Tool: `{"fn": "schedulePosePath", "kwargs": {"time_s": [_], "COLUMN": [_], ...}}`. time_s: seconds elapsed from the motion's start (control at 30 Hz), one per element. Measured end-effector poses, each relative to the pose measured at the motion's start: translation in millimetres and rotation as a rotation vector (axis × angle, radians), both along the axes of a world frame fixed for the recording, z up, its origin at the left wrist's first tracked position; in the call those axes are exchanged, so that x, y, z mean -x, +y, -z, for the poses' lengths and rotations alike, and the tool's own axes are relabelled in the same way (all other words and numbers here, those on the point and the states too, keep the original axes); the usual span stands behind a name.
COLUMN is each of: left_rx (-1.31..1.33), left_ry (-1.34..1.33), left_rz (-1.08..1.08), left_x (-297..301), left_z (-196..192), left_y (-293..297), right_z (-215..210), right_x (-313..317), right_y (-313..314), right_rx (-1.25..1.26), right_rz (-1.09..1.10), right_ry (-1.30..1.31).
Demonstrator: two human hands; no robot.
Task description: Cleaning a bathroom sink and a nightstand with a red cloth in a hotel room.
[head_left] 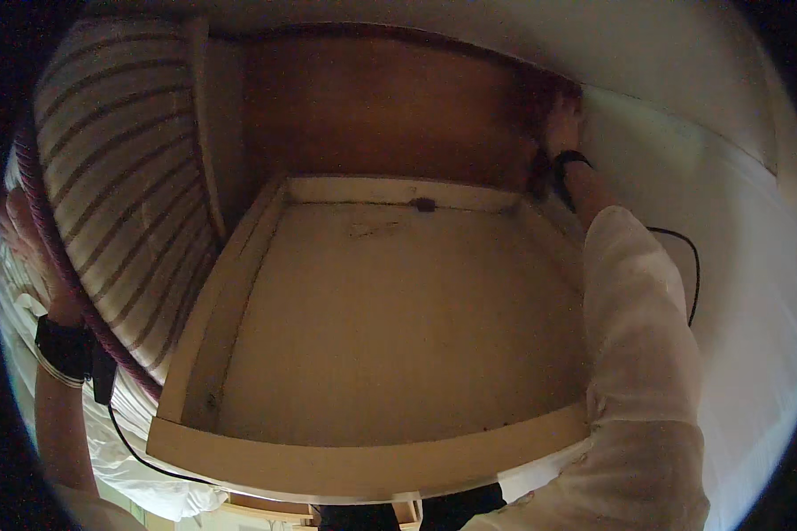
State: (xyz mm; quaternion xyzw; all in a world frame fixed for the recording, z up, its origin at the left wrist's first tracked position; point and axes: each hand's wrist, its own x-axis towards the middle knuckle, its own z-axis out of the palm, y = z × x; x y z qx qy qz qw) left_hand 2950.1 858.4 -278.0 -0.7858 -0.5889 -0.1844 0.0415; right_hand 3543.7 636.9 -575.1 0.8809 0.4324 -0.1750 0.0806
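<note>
My left hand [25,237] is at the far left, its fingers curled around the dark red piped edge of a striped mattress [124,168] that stands tilted up on its side. A black band sits on that wrist. My right hand [562,124] reaches to the far right corner, where the brown headboard [381,106] meets a white sheeted surface [735,265]. Its fingers rest against that corner, and their grip is hidden. Below and between both arms lies the open cream wooden bed base [363,469].
A small dark piece [425,204] sits on the far rail of the base. A thin black cable [692,265] runs from my right wrist band over the white surface. White bedding [142,478] hangs at the lower left.
</note>
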Motion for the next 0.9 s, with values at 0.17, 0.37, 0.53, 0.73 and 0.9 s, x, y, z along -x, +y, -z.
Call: {"fn": "schedulePosePath", "kwargs": {"time_s": [0.17, 0.37, 0.53, 0.73, 0.9], "left_rx": [-0.003, -0.006, -0.007, -0.033, -0.009], "left_ry": [-0.003, -0.019, -0.020, -0.058, -0.062], "left_rz": [-0.003, -0.033, -0.049, -0.067, -0.070], "left_x": [1.9, 1.4, -4.3, -8.0, -8.4], "left_z": [1.2, 0.7, 2.1, 3.0, 2.7], "left_y": [-3.2, -3.8, -4.0, -8.9, -8.8], "right_z": [51.9, 34.4, 62.6, 67.3, 17.2], "right_x": [75.8, 207.1, 326.6, 327.6, 200.6], "right_y": [23.0, 84.3, 133.4, 133.4, 122.6], "right_rx": [-0.097, -0.097, -0.059, -0.234, 0.095], "right_rz": [-0.170, -0.555, -0.773, -1.116, -1.067], "right_ry": [0.005, 0.168, 0.257, 0.213, 0.017]}}
